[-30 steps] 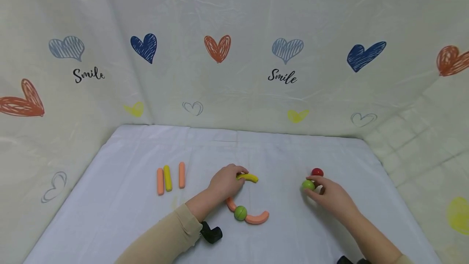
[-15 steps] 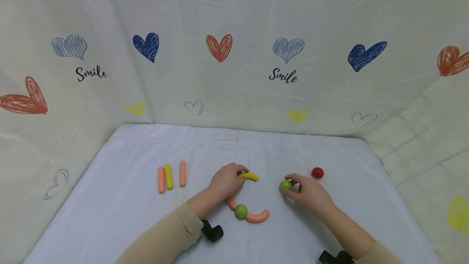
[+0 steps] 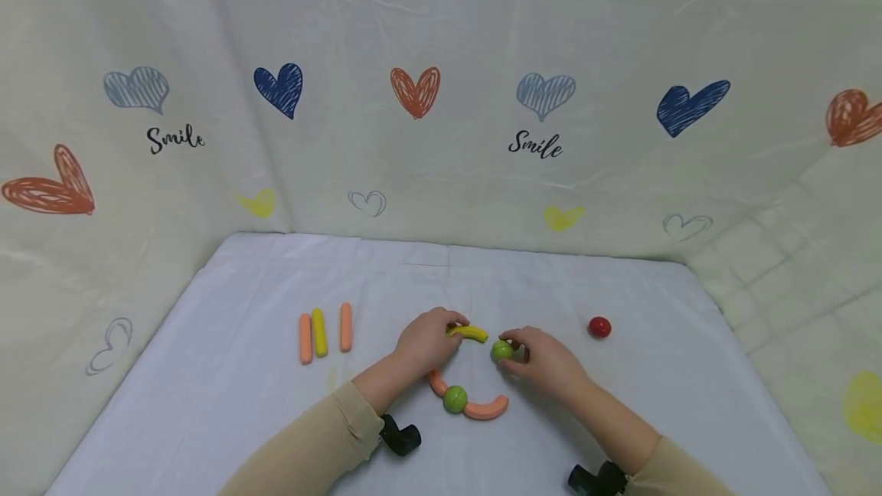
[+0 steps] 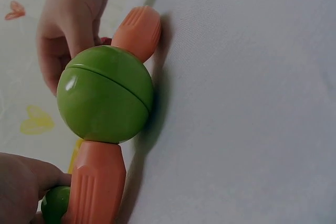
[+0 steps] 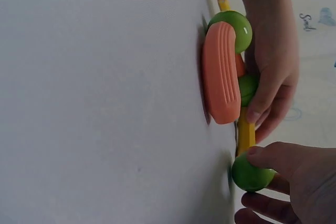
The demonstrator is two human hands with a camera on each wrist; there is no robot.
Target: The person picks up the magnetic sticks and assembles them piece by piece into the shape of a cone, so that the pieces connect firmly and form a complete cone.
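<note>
In the head view my left hand rests at the near end of a yellow curved stick. It grips a green ball, seen in the right wrist view and hidden by the hand from above. My right hand pinches another green ball between thumb and fingers, close to the yellow stick's right end. Below them a third green ball joins two orange curved sticks; the right one shows fully, while the left one runs up under my left hand.
A red ball lies to the right, beyond my right hand. At the left are two straight orange sticks and a straight yellow stick. A white cloth covers the table; a printed curtain hangs behind it.
My right hand has carried its green ball left, from beside the red ball to near the yellow curved stick. The left hand stays in place.
</note>
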